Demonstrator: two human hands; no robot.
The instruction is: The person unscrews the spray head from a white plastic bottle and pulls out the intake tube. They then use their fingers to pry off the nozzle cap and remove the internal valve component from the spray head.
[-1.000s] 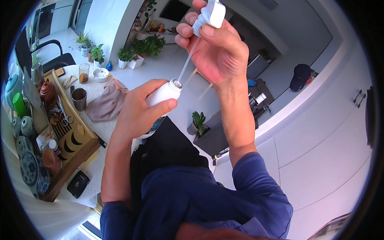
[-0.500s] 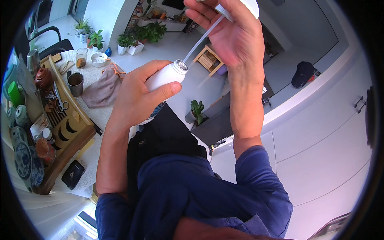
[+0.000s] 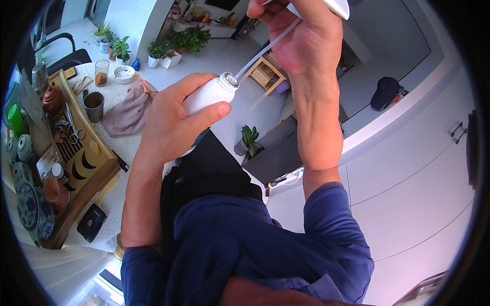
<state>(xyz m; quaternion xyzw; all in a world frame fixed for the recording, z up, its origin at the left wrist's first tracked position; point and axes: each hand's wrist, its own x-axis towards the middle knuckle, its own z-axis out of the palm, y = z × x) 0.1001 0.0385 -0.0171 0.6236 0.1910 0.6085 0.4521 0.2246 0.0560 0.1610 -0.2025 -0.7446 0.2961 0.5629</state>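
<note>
A white bottle [image 3: 214, 95] with a threaded neck lies tilted in my left hand [image 3: 176, 115], whose fingers wrap round it. The bottle's open mouth points up and to the right. Higher up, my right hand [image 3: 311, 43] is closed on a white pump top [image 3: 338, 7], partly cut off by the picture's upper edge. From the pump top a thin, pale dip tube [image 3: 269, 47] slants down to the bottle's mouth. Whether its tip is still inside the rim or just beyond it, I cannot tell.
At left stands a cloth-covered table with a wooden tea tray [image 3: 102, 176], scissors [image 3: 76, 133], a metal cup [image 3: 94, 106], a brown cloth [image 3: 127, 113] and a black case [image 3: 92, 223]. A potted plant [image 3: 249, 136] and small wooden stool [image 3: 265, 75] stand beyond my hands. White cabinets line the right.
My right hand has shifted right and slightly up with the pump top, and more of the tube shows. My left hand and the bottle have barely moved.
</note>
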